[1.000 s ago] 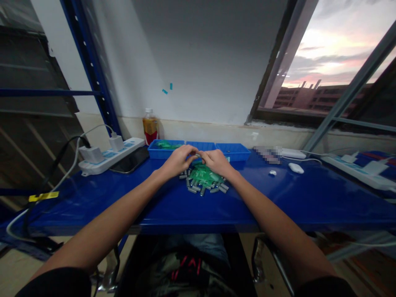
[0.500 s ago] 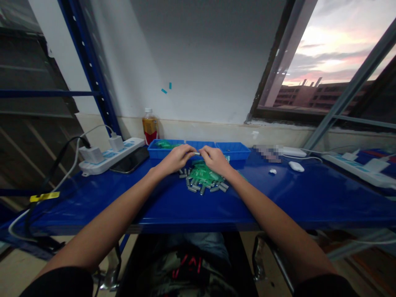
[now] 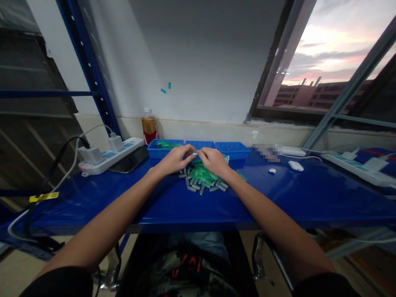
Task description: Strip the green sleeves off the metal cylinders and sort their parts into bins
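I saw the left hand [image 3: 175, 159] and right hand [image 3: 214, 161] both pinched on one tiny silver metal tube [image 3: 194, 154] just above the pile of small green and silver parts [image 3: 202, 180], where a loose pinch could drop and lose it.

Left hand [image 3: 175, 159] and right hand [image 3: 214, 161] sit slightly higher over the green-and-metal pile [image 3: 202, 178] than a second ago; fingertips, a little apart half a second back, now meet again on the small metal piece [image 3: 194, 154]
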Demonstrator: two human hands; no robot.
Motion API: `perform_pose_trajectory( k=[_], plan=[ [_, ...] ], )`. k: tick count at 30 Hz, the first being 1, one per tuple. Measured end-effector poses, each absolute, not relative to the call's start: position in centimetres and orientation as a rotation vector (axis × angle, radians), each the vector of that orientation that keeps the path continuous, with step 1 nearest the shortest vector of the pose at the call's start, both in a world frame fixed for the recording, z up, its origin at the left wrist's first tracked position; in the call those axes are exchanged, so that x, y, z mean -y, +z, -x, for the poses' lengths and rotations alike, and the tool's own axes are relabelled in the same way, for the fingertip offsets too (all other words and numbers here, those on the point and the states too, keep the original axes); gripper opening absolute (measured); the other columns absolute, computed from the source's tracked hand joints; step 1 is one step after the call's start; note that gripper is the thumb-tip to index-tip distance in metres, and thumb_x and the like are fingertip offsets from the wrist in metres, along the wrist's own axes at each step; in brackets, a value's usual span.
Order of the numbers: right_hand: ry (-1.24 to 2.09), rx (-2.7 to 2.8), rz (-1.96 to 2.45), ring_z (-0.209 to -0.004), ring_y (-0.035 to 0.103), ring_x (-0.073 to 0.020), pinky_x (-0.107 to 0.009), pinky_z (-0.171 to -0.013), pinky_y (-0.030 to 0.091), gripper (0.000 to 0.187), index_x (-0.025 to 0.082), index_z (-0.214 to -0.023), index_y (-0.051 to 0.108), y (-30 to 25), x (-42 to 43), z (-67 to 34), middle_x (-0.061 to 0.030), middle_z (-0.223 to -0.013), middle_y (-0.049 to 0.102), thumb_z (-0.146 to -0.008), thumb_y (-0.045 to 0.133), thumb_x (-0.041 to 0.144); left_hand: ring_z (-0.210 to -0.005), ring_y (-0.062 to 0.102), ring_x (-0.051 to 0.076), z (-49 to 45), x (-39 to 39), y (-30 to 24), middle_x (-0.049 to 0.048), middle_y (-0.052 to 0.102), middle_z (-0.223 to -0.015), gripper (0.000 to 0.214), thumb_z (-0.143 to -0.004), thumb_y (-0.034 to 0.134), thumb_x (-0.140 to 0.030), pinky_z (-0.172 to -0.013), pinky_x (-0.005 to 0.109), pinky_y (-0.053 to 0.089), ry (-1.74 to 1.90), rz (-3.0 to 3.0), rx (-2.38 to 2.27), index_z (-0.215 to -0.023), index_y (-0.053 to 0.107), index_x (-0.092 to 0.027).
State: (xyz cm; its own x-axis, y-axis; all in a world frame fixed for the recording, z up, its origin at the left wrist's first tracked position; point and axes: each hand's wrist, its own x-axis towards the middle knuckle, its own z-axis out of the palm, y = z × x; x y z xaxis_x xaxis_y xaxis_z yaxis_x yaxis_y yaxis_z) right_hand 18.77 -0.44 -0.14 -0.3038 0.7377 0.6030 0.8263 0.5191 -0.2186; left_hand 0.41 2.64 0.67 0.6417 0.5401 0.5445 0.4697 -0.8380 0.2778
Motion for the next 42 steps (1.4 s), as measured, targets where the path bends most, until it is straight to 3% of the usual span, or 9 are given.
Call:
perform_pose_trajectory(
  k=[6,11,15,19,24,29,37,42],
  plan=[
    [-0.077,2.062,1.164,-0.068,0.054,-0.0146,-0.026,-0.066,0.038,0.027,0.019,-0.103,0.055,-0.3,0.6,-18.7,-0.0015,-0.075,0.06,-0.086,0.051,0.039,-0.078,0.059,0.018,-0.4,-2.8,0.7,0.0065,0.064,-0.084,0.027,-0.092,0.033,-0.031,-0.071,0.031,0.044,1.001,-2.743,-0.947,-0.088,0.055,-0.016],
    [-0.182,2.09,1.144,-0.076,0.054,-0.016,-0.027,-0.071,0.039,0.018,0.018,-0.091,0.058,-0.5,0.1,-18.9,-0.0046,-0.083,0.06,-0.086,0.049,0.033,-0.077,0.06,0.018,-0.1,-2.9,0.7,0.0062,0.065,-0.083,0.033,-0.093,0.032,-0.035,-0.07,0.03,0.044,0.933,-2.733,-0.973,-0.089,0.058,-0.016],
    [-0.33,1.969,1.316,-0.082,0.053,-0.0197,-0.03,-0.076,0.038,0.021,0.017,-0.082,0.06,-1.0,-1.9,-20.7,-0.0075,-0.083,0.061,-0.085,0.049,0.035,-0.073,0.062,0.019,0.8,-3.9,0.2,0.005,0.067,-0.082,0.035,-0.082,0.051,-0.044,-0.066,0.028,0.044,0.673,-2.692,-1.041,-0.103,0.058,-0.017],
    [-0.416,1.815,1.519,-0.09,0.051,-0.0235,-0.033,-0.079,0.038,0.023,0.015,-0.085,0.063,-1.8,-4.0,-23.4,-0.012,-0.09,0.061,-0.085,0.05,0.035,-0.074,0.063,0.019,1.6,-5.3,-0.9,0.005,0.068,-0.084,0.037,-0.072,0.062,-0.041,-0.064,0.026,0.044,0.463,-2.686,-1.103,-0.1,0.06,-0.017],
    [-0.379,1.755,1.683,-0.098,0.049,-0.0261,-0.035,-0.08,0.038,0.026,0.017,-0.089,0.065,-2.5,-4.9,-24.8,-0.0129,-0.096,0.06,-0.085,0.05,0.038,-0.07,0.062,0.017,1.8,-6.3,-1.8,0.0028,0.07,-0.08,0.022,-0.077,0.052,-0.028,-0.063,0.024,0.043,0.487,-2.694,-1.185,-0.095,0.063,-0.021],
    [-0.347,1.759,1.683,-0.098,0.048,-0.0268,-0.037,-0.081,0.037,0.027,0.017,-0.089,0.065,-2.6,-4.7,-24.8,-0.0127,-0.097,0.059,-0.085,0.05,0.039,-0.073,0.062,0.015,2.2,-6.2,-1.4,0.0033,0.07,-0.087,0.032,-0.073,0.048,-0.014,-0.065,0.023,0.044,0.394,-2.738,-1.023,-0.096,0.067,-0.022],
    [-0.306,1.8,1.564,-0.094,0.048,-0.0259,-0.038,-0.082,0.038,0.024,0.018,-0.071,0.061,-2.0,-3.7,-23.3,-0.0104,-0.089,0.057,-0.082,0.054,0.039,-0.07,0.06,0.017,2.0,-6.3,-1.6,0.0051,0.069,-0.08,0.017,-0.077,0.056,-0.029,-0.064,0.025,0.042,0.375,-2.748,-1.098,-0.085,0.066,-0.019],
    [-0.267,2.017,1.304,-0.098,0.047,-0.0252,-0.038,-0.084,0.037,0.027,0.018,-0.098,0.061,-1.5,-1.8,-20.7,-0.0099,-0.098,0.057,-0.083,0.054,0.039,-0.075,0.06,0.019,1.3,-5.2,-0.6,0.0079,0.067,-0.082,0.024,-0.086,0.043,-0.029,-0.069,0.028,0.043,0.718,-2.751,-1.1,-0.084,0.063,-0.016]
  ],
)
